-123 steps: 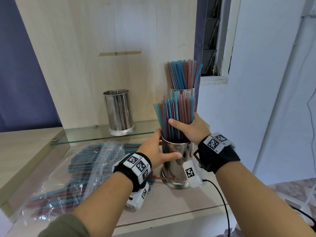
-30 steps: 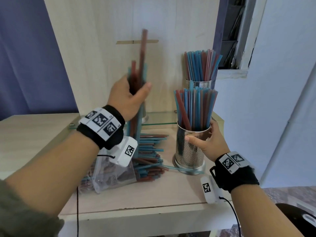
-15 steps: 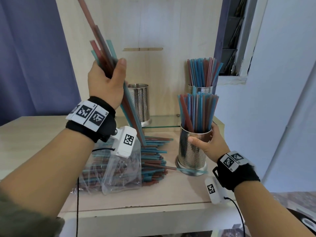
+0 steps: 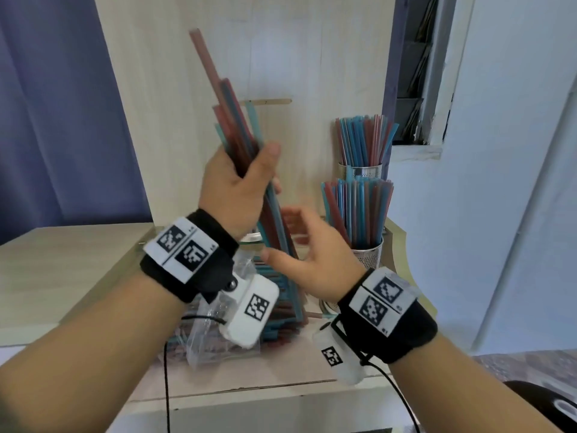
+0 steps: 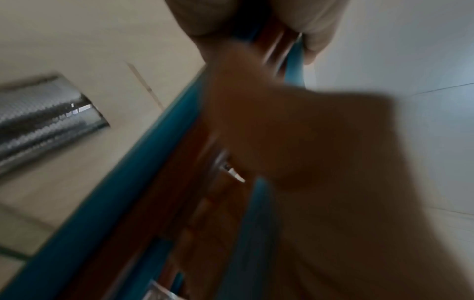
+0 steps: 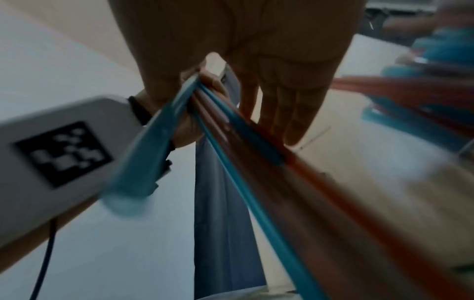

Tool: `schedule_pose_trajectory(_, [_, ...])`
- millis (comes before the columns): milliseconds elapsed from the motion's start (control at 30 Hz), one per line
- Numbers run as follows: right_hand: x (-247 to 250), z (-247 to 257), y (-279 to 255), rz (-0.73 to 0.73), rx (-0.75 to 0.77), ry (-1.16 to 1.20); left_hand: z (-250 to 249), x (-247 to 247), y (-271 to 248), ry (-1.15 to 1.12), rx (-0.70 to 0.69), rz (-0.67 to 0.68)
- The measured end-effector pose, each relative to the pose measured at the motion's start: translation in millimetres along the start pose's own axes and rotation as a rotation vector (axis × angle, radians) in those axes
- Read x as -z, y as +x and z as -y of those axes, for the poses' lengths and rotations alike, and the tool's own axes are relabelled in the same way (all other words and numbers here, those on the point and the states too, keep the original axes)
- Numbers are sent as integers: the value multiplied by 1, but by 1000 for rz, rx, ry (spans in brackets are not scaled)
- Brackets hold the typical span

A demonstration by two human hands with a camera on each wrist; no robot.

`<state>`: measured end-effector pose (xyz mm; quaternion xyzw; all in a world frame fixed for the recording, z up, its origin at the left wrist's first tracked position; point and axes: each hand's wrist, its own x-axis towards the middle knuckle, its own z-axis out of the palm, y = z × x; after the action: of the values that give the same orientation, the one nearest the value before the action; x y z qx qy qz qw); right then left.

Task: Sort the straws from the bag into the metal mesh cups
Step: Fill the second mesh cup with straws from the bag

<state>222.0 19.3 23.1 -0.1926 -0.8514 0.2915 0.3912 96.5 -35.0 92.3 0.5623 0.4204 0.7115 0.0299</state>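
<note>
Straws (image 4: pixel 237 126) gripped as a tilted bundle in left hand (image 4: pixel 237 189), right hand (image 4: pixel 315 264) open-fingered just beside them

My head camera looks down over both wrists; each wrist camera sits close, facing along my fingers. All three share the straw bundle (image 4: pixel 240 132).
</note>
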Motion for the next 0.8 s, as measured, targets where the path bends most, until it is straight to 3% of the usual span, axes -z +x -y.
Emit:
schedule_pose_trajectory(167, [-9, -8, 2, 75, -52, 193, -1, -6, -16, -106, 73, 162])
schedule_pose_trajectory(267, [-9, -9, -4, 98, -58, 222, -1, -1, -13, -36, 78, 196])
schedule_pose_trajectory(333, [-9, -14, -7, 93, -75, 208, -5, 5, -4, 132, -35, 118])
schedule_pose_trajectory(400, [-9, -23, -10, 78, -84, 190, -15, 14, 8, 366, -279, 37])
schedule_pose_trajectory(467, [-11, -28, -14, 62, -97, 213, -25, 20, 20, 592, -515, 65])
schedule_pose_trajectory(500, [-13, -30, -16, 50, -106, 241, -27, 21, 24, 670, -565, 109])
schedule_pose_trajectory(700, [-20, -36, -25, 30, -131, 365, -9, 3, 5, 647, -492, 406])
schedule_pose_trajectory(800, [-20, -42, -28, 24, -143, 371, -4, -1, -5, 596, -464, 420])
